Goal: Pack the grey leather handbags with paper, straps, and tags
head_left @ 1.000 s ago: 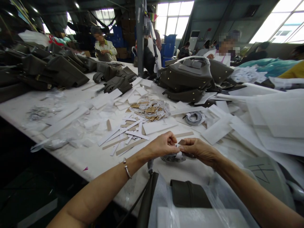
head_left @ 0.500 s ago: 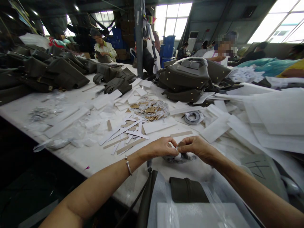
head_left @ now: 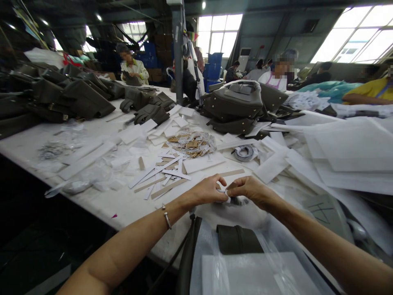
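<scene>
Over the near part of the table, my left hand [head_left: 210, 190] and my right hand [head_left: 250, 189] meet with fingertips almost touching. Both are closed in a pinch on a dark coil [head_left: 238, 200] with whitish wrapping, partly hidden by the fingers. A small brownish piece [head_left: 231, 186] shows at my right fingertips; I cannot tell what it is. Below my hands lies a dark olive bag [head_left: 241, 239] partly covered with clear plastic and a white foam sheet [head_left: 254, 270]. Beyond my right hand rests another wrapped coil [head_left: 245, 153].
Card strips [head_left: 167, 174] and a heap of brown tags in clear bags [head_left: 193, 144] lie ahead. Dark bags [head_left: 235, 102] are piled farther back, more [head_left: 67, 92] at left. White sheets [head_left: 353, 143] cover the right side. Several people work behind a post [head_left: 178, 53].
My hands stay together on the coil, with slight finger movement. The view has shifted a little to the right, bringing in more of a person in yellow at the far right.
</scene>
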Available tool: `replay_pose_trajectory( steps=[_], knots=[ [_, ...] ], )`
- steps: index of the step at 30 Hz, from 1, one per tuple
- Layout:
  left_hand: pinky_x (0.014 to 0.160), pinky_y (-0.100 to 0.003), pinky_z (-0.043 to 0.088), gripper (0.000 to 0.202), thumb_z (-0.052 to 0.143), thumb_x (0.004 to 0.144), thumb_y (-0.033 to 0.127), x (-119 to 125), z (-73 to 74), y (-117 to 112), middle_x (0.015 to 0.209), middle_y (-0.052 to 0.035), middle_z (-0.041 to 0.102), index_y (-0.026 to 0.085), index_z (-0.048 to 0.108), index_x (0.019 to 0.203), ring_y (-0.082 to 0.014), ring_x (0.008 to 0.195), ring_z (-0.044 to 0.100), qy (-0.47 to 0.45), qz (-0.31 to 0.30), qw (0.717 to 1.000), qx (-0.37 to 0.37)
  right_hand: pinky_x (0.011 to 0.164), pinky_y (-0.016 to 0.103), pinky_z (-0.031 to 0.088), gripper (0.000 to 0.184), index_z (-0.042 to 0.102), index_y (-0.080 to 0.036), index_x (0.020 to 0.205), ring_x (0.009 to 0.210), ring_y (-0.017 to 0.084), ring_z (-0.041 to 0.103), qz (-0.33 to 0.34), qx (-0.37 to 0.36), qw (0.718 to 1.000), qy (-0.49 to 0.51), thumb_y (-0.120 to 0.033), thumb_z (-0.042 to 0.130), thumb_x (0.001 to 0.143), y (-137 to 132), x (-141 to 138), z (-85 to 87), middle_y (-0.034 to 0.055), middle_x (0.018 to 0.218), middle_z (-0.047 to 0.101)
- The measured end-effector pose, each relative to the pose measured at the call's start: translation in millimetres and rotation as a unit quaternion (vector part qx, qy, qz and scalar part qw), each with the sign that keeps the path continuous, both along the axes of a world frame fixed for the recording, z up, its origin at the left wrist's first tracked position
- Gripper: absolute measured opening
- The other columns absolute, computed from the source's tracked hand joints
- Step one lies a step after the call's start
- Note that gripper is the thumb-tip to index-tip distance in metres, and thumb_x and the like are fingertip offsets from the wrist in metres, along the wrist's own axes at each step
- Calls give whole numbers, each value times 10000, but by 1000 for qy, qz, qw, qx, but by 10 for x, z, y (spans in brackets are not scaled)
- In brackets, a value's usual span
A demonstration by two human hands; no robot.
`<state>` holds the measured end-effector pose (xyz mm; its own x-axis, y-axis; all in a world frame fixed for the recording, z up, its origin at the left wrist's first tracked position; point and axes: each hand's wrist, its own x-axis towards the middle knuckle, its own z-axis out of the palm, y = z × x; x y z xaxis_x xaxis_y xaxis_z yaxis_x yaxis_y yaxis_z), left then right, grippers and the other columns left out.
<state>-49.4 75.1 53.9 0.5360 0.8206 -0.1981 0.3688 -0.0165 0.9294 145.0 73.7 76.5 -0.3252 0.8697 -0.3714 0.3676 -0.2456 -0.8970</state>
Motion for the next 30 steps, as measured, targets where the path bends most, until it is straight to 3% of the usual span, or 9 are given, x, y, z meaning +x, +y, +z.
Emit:
replay_pose_trajectory(
  steps=[4, 8, 11, 13, 16, 19, 22, 25, 30],
  knots=[
    [539, -212, 318, 318, 706, 619, 259, -17, 34, 24, 657, 50, 575, 153, 641, 911, -103, 599, 487, -27, -17, 999, -41, 481, 256, 280, 115, 723, -166, 582, 475, 101, 413, -22, 95, 986, -132, -275, 697, 608, -104, -101, 115, -34, 474, 557],
    [506, -209, 277, 332, 665, 620, 241, 10, 45, 13, 578, 77, 527, 153, 613, 936, -83, 512, 429, -81, 4, 994, -78, 562, 268, 405, 137, 753, -196, 697, 591, 162, 575, 7, 263, 942, -208, -223, 622, 726, -191, -147, 102, 16, 628, 690],
    [535, -202, 306, 369, 680, 604, 252, 46, 1, 22, 601, 74, 542, 147, 588, 946, -80, 535, 457, -129, 42, 986, -93, 828, 357, 497, 207, 743, -211, 786, 737, 207, 634, 38, 463, 842, -275, -163, 545, 819, -252, -166, -2, 59, 760, 724],
    [576, -203, 343, 377, 695, 582, 236, 56, -49, 43, 624, 66, 562, 141, 590, 931, -84, 573, 490, -151, 66, 981, -99, 1008, 440, 446, 284, 731, -207, 879, 814, 220, 650, 63, 556, 769, -309, -115, 462, 878, -307, -182, -91, 69, 818, 724],
    [643, -219, 393, 366, 697, 567, 217, 45, -118, 82, 675, 44, 600, 133, 607, 912, -95, 629, 528, -174, 87, 974, -115, 1117, 476, 366, 367, 687, -175, 1105, 1010, 235, 650, 86, 619, 693, -359, -78, 383, 923, -407, -210, -199, 103, 1046, 722],
    [694, -250, 433, 351, 685, 564, 235, 16, -146, 105, 741, 3, 637, 118, 631, 890, -115, 671, 562, -197, 68, 967, -147, 1153, 522, 303, 350, 623, -104, 1241, 1210, 297, 568, 98, 628, 646, -423, -141, 437, 946, -492, -210, -238, 166, 1250, 654],
    [720, -271, 447, 368, 700, 570, 276, -11, -154, 100, 778, -23, 651, 107, 644, 893, -130, 698, 584, -216, 49, 961, -168, 1182, 558, 227, 421, 563, -78, 1318, 1328, 344, 464, 109, 615, 643, -444, -241, 557, 930, -532, -173, -249, 183, 1369, 579],
    [751, -261, 432, 438, 759, 556, 285, -23, -176, 78, 807, -16, 660, 111, 638, 939, -121, 727, 586, -221, 64, 960, -158, 1192, 559, 204, 530, 510, -100, 1376, 1386, 338, 399, 110, 600, 665, -430, -286, 629, 894, -537, -150, -301, 180, 1436, 520],
    [731, -262, 421, 456, 763, 517, 224, -26, -185, 74, 781, -10, 665, 108, 651, 944, -128, 718, 581, -209, 86, 965, -135, 1146, 591, 285, 565, 472, -176, 1423, 1379, 323, 422, 87, 532, 767, -349, -382, 590, 910, -531, -134, -302, 147, 1456, 507]
  ],
)
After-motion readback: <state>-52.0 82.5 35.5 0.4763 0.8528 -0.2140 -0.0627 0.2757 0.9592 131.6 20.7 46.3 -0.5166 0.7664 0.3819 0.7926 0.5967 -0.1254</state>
